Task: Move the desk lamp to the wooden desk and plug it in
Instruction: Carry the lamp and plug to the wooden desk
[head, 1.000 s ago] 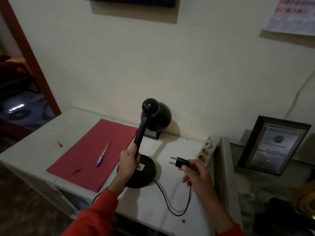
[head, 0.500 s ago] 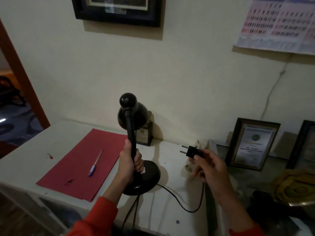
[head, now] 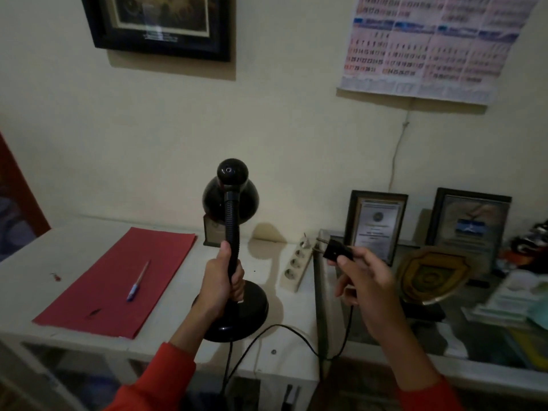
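Observation:
A black desk lamp (head: 230, 197) stands upright over a white desk (head: 77, 238). Its round base (head: 252, 312) is at or just above the desk's front edge; I cannot tell whether it touches. My left hand (head: 221, 281) is wrapped around the ribbed neck. My right hand (head: 363, 284) holds the black two-pin plug (head: 336, 251), its pins pointing left toward a white power strip (head: 296, 266). The black cord (head: 284, 329) loops from the base across the desk and up to the plug.
A red paper sheet (head: 118, 280) with a blue pen (head: 138, 281) lies on the left of the desk. A small framed plaque (head: 212, 232) stands behind the lamp. To the right, a glass-topped cabinet (head: 474, 336) carries framed certificates (head: 376, 226), a shield-shaped plaque (head: 433, 275) and clutter.
The lamp has been tilted upright and raised in my left hand. My right hand has carried the plug up and to the right, past the power strip. The view has tilted upward.

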Demonstrator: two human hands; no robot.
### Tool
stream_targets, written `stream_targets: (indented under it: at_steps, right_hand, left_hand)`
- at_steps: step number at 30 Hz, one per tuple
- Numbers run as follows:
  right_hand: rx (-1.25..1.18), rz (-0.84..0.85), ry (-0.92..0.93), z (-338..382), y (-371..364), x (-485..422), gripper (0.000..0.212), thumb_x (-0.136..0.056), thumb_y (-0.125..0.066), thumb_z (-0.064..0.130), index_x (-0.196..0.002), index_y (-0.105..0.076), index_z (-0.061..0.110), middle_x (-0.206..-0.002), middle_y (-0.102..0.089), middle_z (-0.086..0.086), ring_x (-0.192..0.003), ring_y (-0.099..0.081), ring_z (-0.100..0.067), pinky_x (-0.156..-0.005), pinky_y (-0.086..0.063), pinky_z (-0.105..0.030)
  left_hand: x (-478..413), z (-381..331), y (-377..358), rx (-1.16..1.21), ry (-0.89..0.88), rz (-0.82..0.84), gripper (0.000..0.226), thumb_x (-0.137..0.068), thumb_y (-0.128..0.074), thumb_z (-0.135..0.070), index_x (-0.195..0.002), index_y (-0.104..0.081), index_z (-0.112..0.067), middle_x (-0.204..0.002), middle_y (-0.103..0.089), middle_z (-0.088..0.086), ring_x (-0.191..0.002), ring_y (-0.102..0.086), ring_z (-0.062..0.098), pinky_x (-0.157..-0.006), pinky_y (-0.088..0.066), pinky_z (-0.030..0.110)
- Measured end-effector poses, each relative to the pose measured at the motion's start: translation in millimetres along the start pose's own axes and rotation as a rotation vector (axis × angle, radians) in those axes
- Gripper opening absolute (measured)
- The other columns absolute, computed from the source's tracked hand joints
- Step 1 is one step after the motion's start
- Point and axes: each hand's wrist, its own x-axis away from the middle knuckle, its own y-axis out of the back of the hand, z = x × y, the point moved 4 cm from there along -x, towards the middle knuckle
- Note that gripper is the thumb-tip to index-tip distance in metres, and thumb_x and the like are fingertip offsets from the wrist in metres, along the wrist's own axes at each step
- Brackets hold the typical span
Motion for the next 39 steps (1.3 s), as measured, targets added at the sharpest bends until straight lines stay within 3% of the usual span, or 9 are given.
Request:
stream_targets:
  at_steps: [3,7,11,14,21,25,30,35,39]
  right_hand:
    - [-0.044,-0.025,0.074,23.5,22.4,21.9,0.011,-0.086,-0.061,0.016,-0.091,-0.066,0.026,-0.081,-0.076,-0.002,-0.044,-0.056,-0.009,-0.035,-0.036,-0.017]
    - [-0.097,-0.059,0.131,54.8,56.6,59.5,0.019,-0.074,-0.064,0.034,-0.092,-0.067,0.028,-0.085,-0.076,-0.003,-0.043,-0.056,-0.008,-0.033,-0.035,-0.014]
    - [-0.051,-0.128,0.154,77.8,94.6,104.6,0.011,-0.085,-0.061,0.023,-0.090,-0.067,0.030,-0.088,-0.075,-0.005,-0.042,-0.054,-0.008,-0.032,-0.033,-0.014]
    - [0.012,-0.229,0.149,87.3,122.0,140.6,0.020,-0.089,-0.058,0.018,-0.085,-0.067,0.035,-0.083,-0.074,-0.007,-0.042,-0.054,-0.008,-0.032,-0.033,-0.015]
    - [0.036,-0.415,0.093,91.4,164.0,223.8,0.012,-0.090,-0.056,0.017,-0.091,-0.065,0.025,-0.085,-0.076,0.000,-0.044,-0.054,-0.008,-0.033,-0.034,-0.015]
    - [0.100,-0.566,0.065,94.4,177.5,275.8,0.011,-0.091,-0.055,0.018,-0.095,-0.065,0.016,-0.072,-0.074,0.005,-0.042,-0.053,-0.008,-0.033,-0.032,-0.015]
    - [0.135,-0.754,0.080,98.1,191.7,343.3,0.016,-0.091,-0.056,0.018,-0.084,-0.066,0.028,-0.085,-0.075,-0.001,-0.042,-0.054,-0.011,-0.034,-0.031,-0.015]
    - [0.157,-0.922,0.094,106.9,203.0,415.3,0.024,-0.090,-0.056,0.015,-0.076,-0.067,0.031,-0.076,-0.074,-0.004,-0.038,-0.053,-0.011,-0.034,-0.031,-0.013]
    - [0.236,-1.027,0.102,124.3,214.1,470.4,0.011,-0.091,-0.055,0.013,-0.090,-0.065,0.016,-0.056,-0.067,0.006,-0.038,-0.051,-0.010,-0.034,-0.034,-0.014]
  left_hand:
    - [26.8,-7.7,-23.4,0.021,0.012,0.029,0.063,-0.074,-0.035,-0.072,-0.039,-0.031,-0.019,-0.033,-0.025,-0.006,-0.028,-0.020,0.010,-0.035,-0.020,0.015]
    - [65.4,-17.3,-51.3,0.070,0.018,0.079,0.063,-0.078,-0.033,-0.068,-0.037,-0.031,-0.020,-0.032,-0.025,-0.007,-0.027,-0.019,0.009,-0.035,-0.018,0.013]
    - [101.0,-18.5,-76.1,0.053,0.032,0.147,0.064,-0.077,-0.033,-0.070,-0.037,-0.033,-0.021,-0.031,-0.026,-0.007,-0.026,-0.020,0.008,-0.033,-0.021,0.014]
    - [124.0,-14.7,-95.0,0.015,0.027,0.216,0.063,-0.075,-0.034,-0.072,-0.037,-0.034,-0.021,-0.032,-0.027,-0.007,-0.027,-0.022,0.010,-0.032,-0.022,0.016]
    - [174.0,8.3,-137.6,-0.041,0.088,0.381,0.063,-0.074,-0.033,-0.072,-0.037,-0.034,-0.020,-0.031,-0.026,-0.004,-0.026,-0.022,0.012,-0.034,-0.023,0.015]
    - [200.1,20.4,-162.9,-0.025,0.126,0.525,0.063,-0.079,-0.032,-0.070,-0.039,-0.035,-0.020,-0.033,-0.028,-0.004,-0.027,-0.022,0.012,-0.035,-0.023,0.015]
    - [233.3,38.7,-196.1,-0.001,0.190,0.696,0.061,-0.081,-0.033,-0.065,-0.040,-0.035,-0.020,-0.033,-0.029,-0.005,-0.027,-0.023,0.011,-0.035,-0.023,0.016]
    - [276.6,47.5,-236.3,-0.049,0.182,0.890,0.063,-0.074,-0.037,-0.072,-0.039,-0.038,-0.020,-0.035,-0.031,-0.003,-0.028,-0.027,0.013,-0.036,-0.029,0.016]
    - [315.0,53.1,-277.0,-0.069,0.158,1.036,0.066,-0.074,-0.042,-0.078,-0.041,-0.040,-0.020,-0.036,-0.033,-0.003,-0.030,-0.029,0.014,-0.036,-0.030,0.019]
